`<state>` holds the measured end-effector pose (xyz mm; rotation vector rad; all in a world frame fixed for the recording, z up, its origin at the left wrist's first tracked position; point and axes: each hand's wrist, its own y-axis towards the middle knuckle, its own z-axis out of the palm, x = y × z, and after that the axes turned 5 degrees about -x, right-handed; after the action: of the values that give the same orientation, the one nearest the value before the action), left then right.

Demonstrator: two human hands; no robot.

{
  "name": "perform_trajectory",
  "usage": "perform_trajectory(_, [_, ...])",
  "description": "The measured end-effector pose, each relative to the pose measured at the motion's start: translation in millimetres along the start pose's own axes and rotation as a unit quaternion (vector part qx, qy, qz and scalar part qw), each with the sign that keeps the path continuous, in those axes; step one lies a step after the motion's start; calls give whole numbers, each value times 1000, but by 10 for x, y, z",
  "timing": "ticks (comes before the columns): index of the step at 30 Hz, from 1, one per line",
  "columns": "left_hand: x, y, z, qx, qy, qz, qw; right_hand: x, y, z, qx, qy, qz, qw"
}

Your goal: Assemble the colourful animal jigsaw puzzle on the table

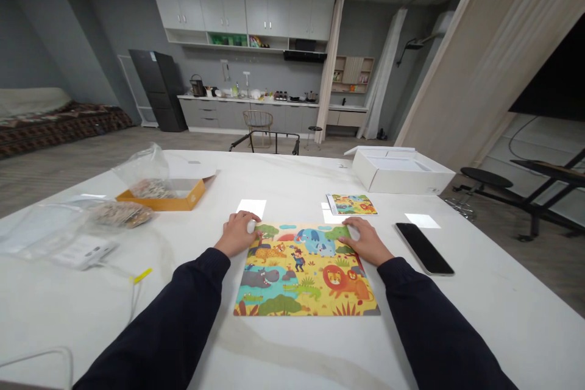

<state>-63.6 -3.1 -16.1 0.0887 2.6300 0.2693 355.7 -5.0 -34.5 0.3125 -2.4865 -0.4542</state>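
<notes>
A colourful animal jigsaw puzzle lies flat on the white table, its picture showing elephants, lions, a hippo and crocodiles. At its far left corner, my left hand grips the edge with curled fingers, the thumb over the picture. My right hand holds the far right corner in much the same way. A small white patch shows by the fingertips of each hand; I cannot make out what it is. Just beyond the puzzle lies a small picture card with a similar animal scene.
To the right are a black phone and a white box with its lid raised. On the left stand a yellow box and clear plastic bags of loose pieces. A white cable with a yellow tag runs over the white table.
</notes>
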Motion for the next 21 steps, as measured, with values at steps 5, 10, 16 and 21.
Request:
perform_trajectory(5, [43, 74, -21, 3, -60, 5, 998, 27, 1, 16, -17, 0, 21, 1000])
perform_trajectory(10, [112, 47, 28, -9, -161, 30, 986, 53, 7, -5, -19, 21, 29, 999])
perform_trajectory(16, [95, 20, -2, 6, -258, 66, 964, 96, 3, -34, -21, 63, 31, 997])
perform_trajectory(21, [-24, -51, -92, -6, -230, 114, 966, 163, -2, -63, -21, 72, 54, 996])
